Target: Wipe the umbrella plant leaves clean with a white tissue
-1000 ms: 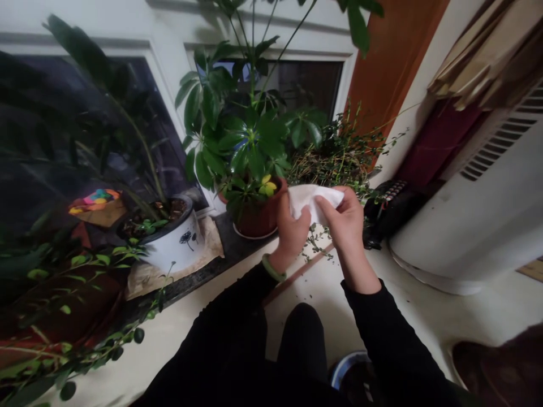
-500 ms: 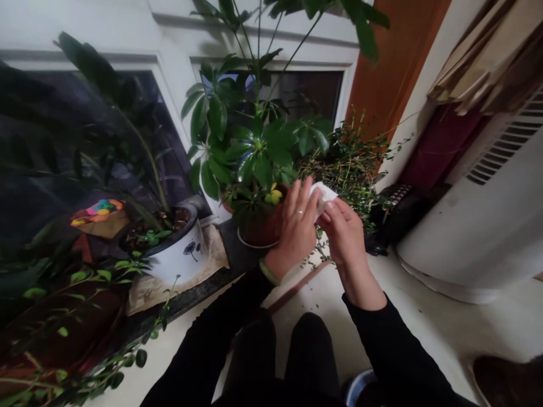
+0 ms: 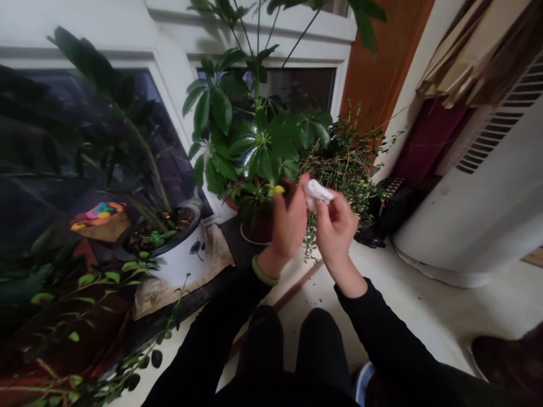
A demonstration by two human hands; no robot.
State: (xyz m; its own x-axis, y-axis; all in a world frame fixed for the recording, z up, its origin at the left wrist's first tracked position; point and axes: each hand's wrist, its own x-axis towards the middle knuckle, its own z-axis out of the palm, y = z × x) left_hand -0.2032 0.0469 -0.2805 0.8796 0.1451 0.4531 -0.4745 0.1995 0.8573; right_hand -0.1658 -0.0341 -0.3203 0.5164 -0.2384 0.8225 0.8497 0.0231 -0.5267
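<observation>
A crumpled white tissue (image 3: pixel 317 192) is pinched between the thumb and fingers of my right hand (image 3: pixel 339 226). Beside it on the left is my left hand (image 3: pixel 289 226), turned edge-on with its fingers stretched out and its thumb apart. Its fingertips come up against the tissue's left side; whether they touch it I cannot tell. Just behind my hands grows a leafy green plant (image 3: pixel 263 141) with glossy leaves, one of them yellow, low by my left thumb. Its brown pot (image 3: pixel 257 223) is partly covered by leaves and my left hand.
A white pot (image 3: pixel 182 254) with a dark rim stands on brown paper (image 3: pixel 220 254) on the dark ledge at left. Trailing stems (image 3: pixel 139 350) reach out at lower left. A small-leaved bush (image 3: pixel 348 164) lies beyond my hands, and a white rounded appliance (image 3: pixel 462 226) stands at right.
My left hand has turned from showing its back to edge-on, its thumb now apart. The tissue is more bunched up in my right hand. The view has shifted slightly.
</observation>
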